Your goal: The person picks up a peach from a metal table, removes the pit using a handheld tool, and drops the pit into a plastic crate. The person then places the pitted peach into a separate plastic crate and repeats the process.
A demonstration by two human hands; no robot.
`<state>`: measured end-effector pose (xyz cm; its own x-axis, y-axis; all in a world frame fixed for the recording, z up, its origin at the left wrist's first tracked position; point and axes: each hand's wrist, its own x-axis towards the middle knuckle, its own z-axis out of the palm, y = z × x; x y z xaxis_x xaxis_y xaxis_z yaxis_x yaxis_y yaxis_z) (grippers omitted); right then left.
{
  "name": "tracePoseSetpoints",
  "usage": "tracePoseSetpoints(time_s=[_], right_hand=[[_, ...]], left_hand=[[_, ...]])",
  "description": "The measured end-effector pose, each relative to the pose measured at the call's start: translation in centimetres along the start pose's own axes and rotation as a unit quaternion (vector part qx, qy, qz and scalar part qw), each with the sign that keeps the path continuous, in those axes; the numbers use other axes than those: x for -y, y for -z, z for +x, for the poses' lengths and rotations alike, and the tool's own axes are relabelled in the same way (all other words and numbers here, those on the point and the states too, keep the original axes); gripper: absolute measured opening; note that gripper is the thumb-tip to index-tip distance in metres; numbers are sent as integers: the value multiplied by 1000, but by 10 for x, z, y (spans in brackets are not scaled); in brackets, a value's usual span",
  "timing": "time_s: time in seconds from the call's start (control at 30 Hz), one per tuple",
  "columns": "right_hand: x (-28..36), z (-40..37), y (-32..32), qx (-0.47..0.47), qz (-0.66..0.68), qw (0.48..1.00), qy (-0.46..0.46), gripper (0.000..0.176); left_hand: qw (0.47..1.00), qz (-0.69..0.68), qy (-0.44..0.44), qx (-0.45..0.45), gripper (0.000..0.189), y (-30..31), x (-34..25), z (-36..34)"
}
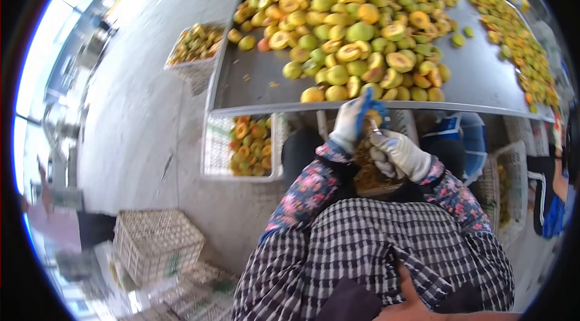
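My left hand, in a white glove with blue on the fingers, is closed around a yellow peach just below the table's front edge. Close beside it, my right hand in a white glove grips a small metal tool, whose tip meets the fruit. The tool's exact shape is hidden by the fingers. Under both hands, a container with brownish-yellow scraps sits between my knees. On the metal table ahead lies a large heap of whole and halved peaches.
Left of my legs, a white crate holds peach pieces; another filled crate stands beside the table. Stacked crates are at lower left. A blue-and-white bag hangs at right. A person's arm shows at the far right.
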<state>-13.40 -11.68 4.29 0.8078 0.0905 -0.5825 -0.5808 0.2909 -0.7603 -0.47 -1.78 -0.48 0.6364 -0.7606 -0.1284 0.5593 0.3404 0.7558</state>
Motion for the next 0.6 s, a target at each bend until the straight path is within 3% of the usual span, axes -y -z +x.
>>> tracePoseSetpoints(time_s=[0.1,0.17,0.27,0.33,0.4,0.43,0.5,0.53,0.57,0.6], right_hand=[[-13,6,-2,-64,-139,986,67,26],[3,-6,-8,-55,-43,997,-23,25],[3,-13,-4,29,104,993,-43,28],[-2,-11,2,79,166,982,-53,28],[0,-15,7,81,183,979,-46,32],[0,-15,10,96,187,976,-46,34],[-2,-18,12,103,182,977,-35,35],[-3,-24,14,109,178,978,-26,34],[-2,-31,14,117,171,978,-18,34],[-1,-36,13,128,162,978,-11,34]], left_hand=[[1000,-1,28,2,43,9,13,16],[996,78,4,33,44,12,14,15],[982,144,-58,110,49,19,12,10],[990,88,-4,108,53,13,3,5],[957,200,-169,124,50,5,-4,3],[988,90,-66,107,47,-3,-9,-2],[989,147,25,2,41,-9,-14,-3],[969,244,21,-26,39,-12,-22,-13],[975,208,-46,-58,37,-7,-12,-10],[962,245,-24,-117,36,0,-23,-14]])
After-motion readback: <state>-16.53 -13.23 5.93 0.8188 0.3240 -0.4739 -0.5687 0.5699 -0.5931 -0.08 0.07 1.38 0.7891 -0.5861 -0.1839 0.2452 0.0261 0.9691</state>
